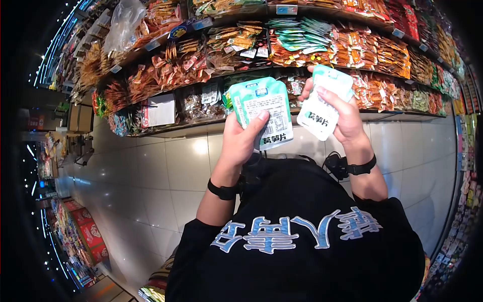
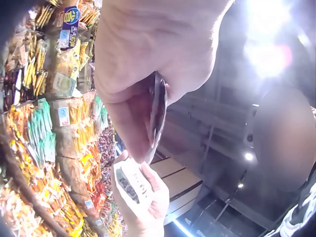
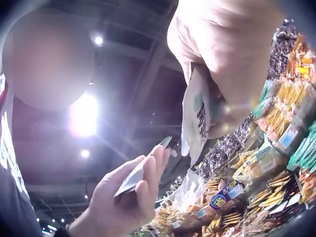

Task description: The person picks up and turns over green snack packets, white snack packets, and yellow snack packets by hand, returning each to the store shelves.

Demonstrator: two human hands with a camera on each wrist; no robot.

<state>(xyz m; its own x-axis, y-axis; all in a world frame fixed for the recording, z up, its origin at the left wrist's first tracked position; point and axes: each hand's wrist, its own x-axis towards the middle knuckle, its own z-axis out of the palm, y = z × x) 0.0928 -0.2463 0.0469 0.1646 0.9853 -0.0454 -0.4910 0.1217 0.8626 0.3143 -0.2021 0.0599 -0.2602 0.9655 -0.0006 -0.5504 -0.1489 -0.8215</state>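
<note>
In the head view my left hand [image 1: 240,138] grips a green and white packet [image 1: 274,108], its thumb flat on the printed face and its fingers behind. My right hand [image 1: 348,118] holds a second, smaller-looking green and white packet [image 1: 314,113], tilted, with the thumb across its front. The two packets are side by side, apart. Seen from the left wrist, the left hand [image 2: 153,54] pinches its packet [image 2: 158,116] edge-on. From the right wrist, the right hand [image 3: 227,59] has its packet [image 3: 195,116] between thumb and fingers.
Tiered shelves [image 1: 221,70] full of snack packets curve beyond the hands. A clear plastic bag [image 1: 125,25] hangs at the upper left. Tiled floor [image 1: 151,186] lies below the shelves, with red boxes [image 1: 90,231] at the lower left and more shelves [image 1: 468,176] at the right.
</note>
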